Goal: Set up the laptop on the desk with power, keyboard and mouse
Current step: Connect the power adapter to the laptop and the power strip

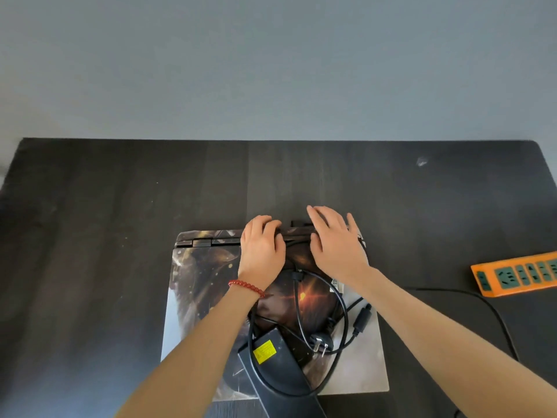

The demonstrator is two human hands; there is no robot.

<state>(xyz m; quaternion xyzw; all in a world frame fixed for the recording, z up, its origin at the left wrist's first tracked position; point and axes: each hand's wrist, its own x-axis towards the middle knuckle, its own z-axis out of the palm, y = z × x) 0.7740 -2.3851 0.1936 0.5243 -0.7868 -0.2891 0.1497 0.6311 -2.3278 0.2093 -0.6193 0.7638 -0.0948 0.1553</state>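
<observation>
A closed laptop (211, 297) lies flat on the dark bench (90, 236), near the near edge and about midway left to right. Its hinge edge points far, toward the wall, its opening edge points near, and its long axis runs left to right. The lid carries a dark, gold-flecked picture.

On the lid rests a black power adapter (280, 366) with a yellow label, its long axis slanting from far-left to near-right, and its black cable (343, 312) loops loosely over the lid's right half, the plug (321, 343) lying inside the loop.

Both hands sit at the far hinge edge. The left hand (262, 251), a red bead bracelet (245, 288) on its wrist, curls its fingers over that edge. The right hand (334, 239) lies flat with fingers spread and straight, gripping nothing.

An orange power strip (518, 274) lies at the right, well apart from the laptop.
</observation>
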